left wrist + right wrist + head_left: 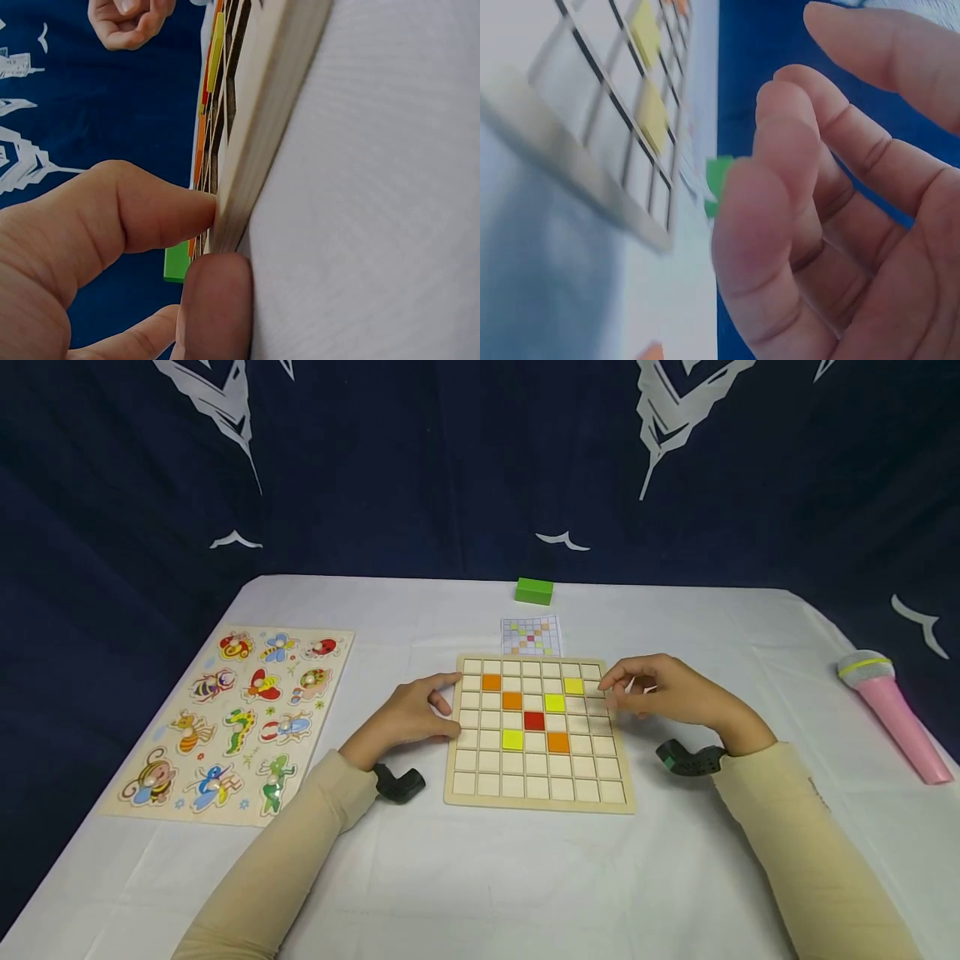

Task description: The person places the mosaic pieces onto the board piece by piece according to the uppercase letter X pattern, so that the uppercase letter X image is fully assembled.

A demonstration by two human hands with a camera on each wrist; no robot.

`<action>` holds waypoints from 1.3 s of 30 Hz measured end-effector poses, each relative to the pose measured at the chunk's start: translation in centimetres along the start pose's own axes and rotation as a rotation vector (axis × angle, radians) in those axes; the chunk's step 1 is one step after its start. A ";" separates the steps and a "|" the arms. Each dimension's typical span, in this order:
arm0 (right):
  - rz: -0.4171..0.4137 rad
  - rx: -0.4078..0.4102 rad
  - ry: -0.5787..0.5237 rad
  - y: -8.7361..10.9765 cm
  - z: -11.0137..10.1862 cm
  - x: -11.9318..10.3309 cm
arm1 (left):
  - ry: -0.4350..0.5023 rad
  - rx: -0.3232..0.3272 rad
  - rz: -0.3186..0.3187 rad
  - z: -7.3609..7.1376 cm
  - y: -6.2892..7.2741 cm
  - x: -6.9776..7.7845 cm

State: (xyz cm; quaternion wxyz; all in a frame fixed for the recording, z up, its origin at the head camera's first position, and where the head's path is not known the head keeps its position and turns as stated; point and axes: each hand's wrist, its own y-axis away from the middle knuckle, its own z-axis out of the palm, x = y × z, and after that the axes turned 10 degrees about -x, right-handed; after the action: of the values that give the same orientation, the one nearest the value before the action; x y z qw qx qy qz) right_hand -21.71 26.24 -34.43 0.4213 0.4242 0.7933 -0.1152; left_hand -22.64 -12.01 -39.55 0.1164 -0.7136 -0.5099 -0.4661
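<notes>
A square wooden grid board (pixel 536 787) lies flat on the white cloth. Three orange tiles, three yellow tiles and one red tile (pixel 534 721) sit in its cells, forming an X-like pattern; the other cells are bare wood. At the board's left edge rests my left hand (pixel 408 714), thumb and a fingertip touching the rim in the left wrist view. My right hand (pixel 663 689) hovers by the upper right edge, its fingers loosely bent. Nothing shows between the thumb and fingers of that hand (pixel 840 202) in the right wrist view.
Behind the board lie a printed pattern card (pixel 531 636) and a green block (pixel 535 592). On the left is a wooden insect puzzle (pixel 255 760); a pink toy microphone (pixel 896 714) lies far right. A dark curtain (pixel 450 468) hangs behind the table.
</notes>
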 end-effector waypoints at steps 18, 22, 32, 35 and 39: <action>0.068 0.166 -0.185 3.3 -4.2 6.3 | 0.007 0.000 0.006 0.1 -0.1 -0.2; 0.134 0.184 -0.196 3.7 -4.5 7.6 | 0.008 -0.001 0.012 0.0 0.0 -0.1; 0.220 0.187 -0.200 3.9 -4.3 10.0 | -0.006 0.003 -0.003 0.1 0.0 -0.1; 0.218 0.170 -0.193 3.8 -4.1 10.4 | -0.007 0.003 -0.003 0.1 0.0 0.0; 0.213 0.150 -0.159 3.5 -3.9 10.6 | -0.011 0.003 -0.004 0.1 0.0 0.0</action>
State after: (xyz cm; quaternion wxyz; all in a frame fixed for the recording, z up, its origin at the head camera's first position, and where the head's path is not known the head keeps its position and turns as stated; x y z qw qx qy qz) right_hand -24.28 36.61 -39.55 0.4597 0.5259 0.6970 -0.1618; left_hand -22.57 -11.95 -39.64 0.1138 -0.7150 -0.5125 -0.4617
